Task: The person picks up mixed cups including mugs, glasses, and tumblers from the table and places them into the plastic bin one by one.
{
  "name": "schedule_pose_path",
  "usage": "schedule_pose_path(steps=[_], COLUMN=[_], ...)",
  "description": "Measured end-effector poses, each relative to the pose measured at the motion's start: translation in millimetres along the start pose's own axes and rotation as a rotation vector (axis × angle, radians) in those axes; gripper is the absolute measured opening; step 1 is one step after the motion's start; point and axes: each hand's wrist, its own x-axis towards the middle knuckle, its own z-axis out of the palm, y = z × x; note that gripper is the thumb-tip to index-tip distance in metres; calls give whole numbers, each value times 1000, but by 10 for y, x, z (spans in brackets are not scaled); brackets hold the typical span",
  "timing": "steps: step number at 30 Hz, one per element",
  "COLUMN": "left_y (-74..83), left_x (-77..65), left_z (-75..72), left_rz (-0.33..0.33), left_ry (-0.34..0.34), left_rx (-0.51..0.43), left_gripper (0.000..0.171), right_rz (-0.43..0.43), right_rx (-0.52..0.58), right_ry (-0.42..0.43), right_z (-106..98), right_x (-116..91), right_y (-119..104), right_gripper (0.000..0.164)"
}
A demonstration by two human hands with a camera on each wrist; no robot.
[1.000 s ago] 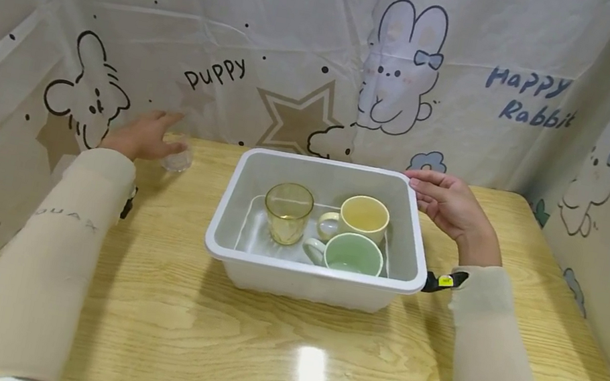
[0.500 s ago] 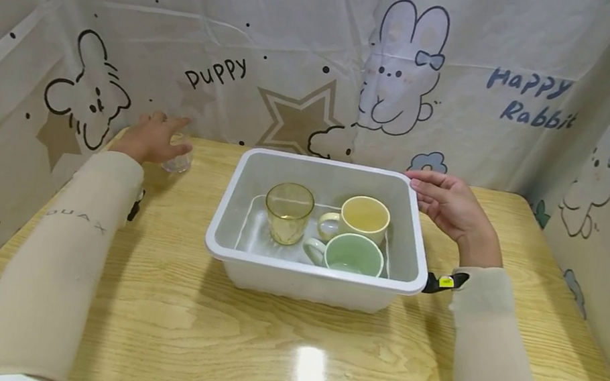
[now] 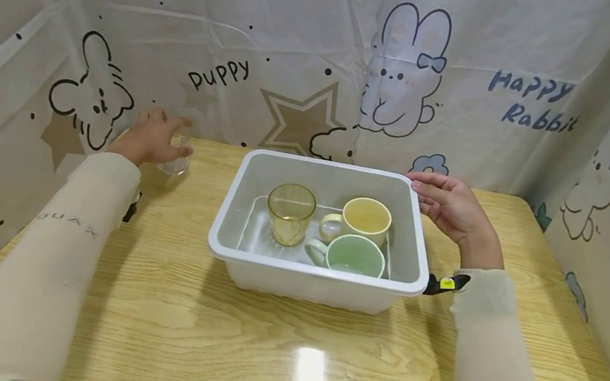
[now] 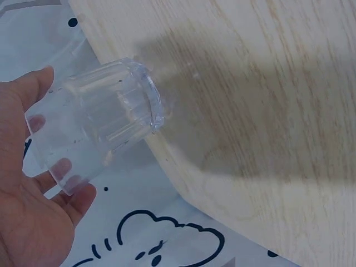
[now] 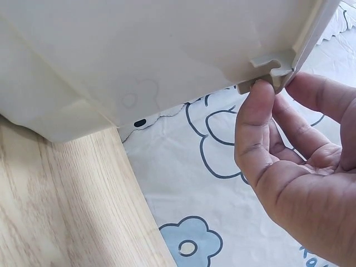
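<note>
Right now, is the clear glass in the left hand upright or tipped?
Tipped. The left hand grips the clear glass with its rim pointing sideways over the table edge.

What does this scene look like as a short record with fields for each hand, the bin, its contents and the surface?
left hand: left hand grips a clear glass at the table's far left edge
right hand: right hand holds the far right corner of the bin's rim, fingers under the lip
bin: white plastic bin, mid-table
contents: amber glass, cream mug, green mug, all upright
surface: wooden table
</note>
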Motion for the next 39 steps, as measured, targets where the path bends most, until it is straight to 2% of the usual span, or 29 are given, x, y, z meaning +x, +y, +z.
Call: schedule_pose_path(steps=[9,15,23,31,39], left_y=[105,227,362,440,491], left_x=[-4,-16,-24,-62,-142], left_z=[-97,-188,-332,-424,-563], left_rz=[59,85,134,190,235], left_ry=[61,68,84,110,125], left_rx=[47,22,90,107,114], left_gripper=[73,71,66,60,63], right_rz=[-13,-9,-7,-3,-7], right_rx=[-16,-8,-9,0,-8], right_ry=[7,8,20,21,20], right_z=[5,5,11,-3,1], right_x=[8,7,8,5,7], right_y=[9,12,2,4,-2], right_gripper=[15,16,18,16,17])
